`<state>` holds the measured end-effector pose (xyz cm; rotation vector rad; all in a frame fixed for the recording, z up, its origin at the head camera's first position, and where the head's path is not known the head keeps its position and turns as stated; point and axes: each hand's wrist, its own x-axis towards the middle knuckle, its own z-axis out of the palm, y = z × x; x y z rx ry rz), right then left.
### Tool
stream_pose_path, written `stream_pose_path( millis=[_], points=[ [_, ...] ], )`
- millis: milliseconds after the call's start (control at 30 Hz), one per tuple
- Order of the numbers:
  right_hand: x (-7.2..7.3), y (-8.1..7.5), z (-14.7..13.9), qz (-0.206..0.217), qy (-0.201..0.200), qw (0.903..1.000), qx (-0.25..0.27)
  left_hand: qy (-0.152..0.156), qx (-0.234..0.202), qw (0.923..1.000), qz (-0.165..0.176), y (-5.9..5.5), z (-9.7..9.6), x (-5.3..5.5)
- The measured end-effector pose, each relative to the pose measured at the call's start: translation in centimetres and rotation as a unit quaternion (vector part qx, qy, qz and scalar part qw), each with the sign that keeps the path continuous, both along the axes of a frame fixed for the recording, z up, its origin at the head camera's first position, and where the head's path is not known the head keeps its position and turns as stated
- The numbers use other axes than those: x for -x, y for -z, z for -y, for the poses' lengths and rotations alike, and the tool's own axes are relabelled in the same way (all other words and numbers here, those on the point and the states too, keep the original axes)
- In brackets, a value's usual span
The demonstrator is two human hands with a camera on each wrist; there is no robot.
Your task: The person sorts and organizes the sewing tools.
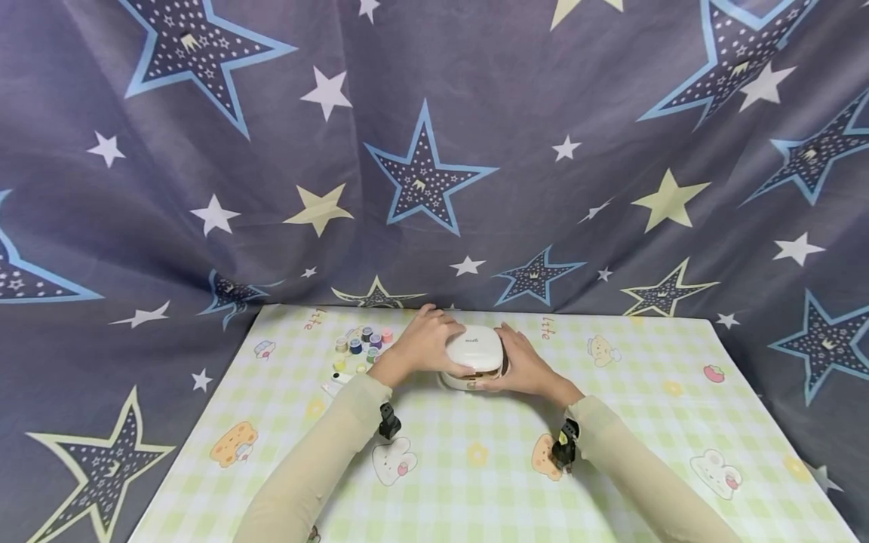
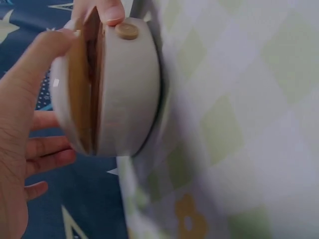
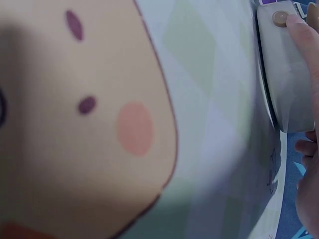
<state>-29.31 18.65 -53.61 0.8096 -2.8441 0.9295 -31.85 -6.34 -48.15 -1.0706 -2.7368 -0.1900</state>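
Note:
A rounded white box (image 1: 475,347) stands near the back of the table, its lid (image 2: 61,99) raised a little from the base (image 2: 130,94). A tan round button (image 2: 126,32) sits on the base's front. My left hand (image 1: 426,341) grips the lid, thumb at its front edge and fingers round the far side. From the right, my right hand (image 1: 526,366) holds the base; in the right wrist view its thumb (image 3: 305,37) touches the button. The inside of the box shows only as a dark gap.
Several small thread spools (image 1: 356,346) in mixed colours stand left of the box, close to my left wrist. A small white item (image 1: 334,385), partly hidden by the left sleeve, lies in front of them. Behind the checked table (image 1: 475,498) hangs a star-patterned curtain (image 1: 516,188).

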Motion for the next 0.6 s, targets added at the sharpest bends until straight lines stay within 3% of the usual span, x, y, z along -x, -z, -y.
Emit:
stream_pose_path(
  millis=[333,500,600],
  points=[
    [0.0,-0.2,0.1,0.005,0.012,0.9997,-0.019,0.023,0.064,0.9965,-0.048,-1.2,-0.2,-0.7],
    [-0.2,-0.2,0.0,0.005,0.004,0.9999,-0.010,0.037,0.058,0.9948,-0.075,-1.4,-0.2,-0.9],
    [-0.2,-0.2,0.0,0.007,0.006,0.9999,-0.005,0.036,0.038,0.9962,-0.070,-1.7,-0.1,-0.8]
  ],
)
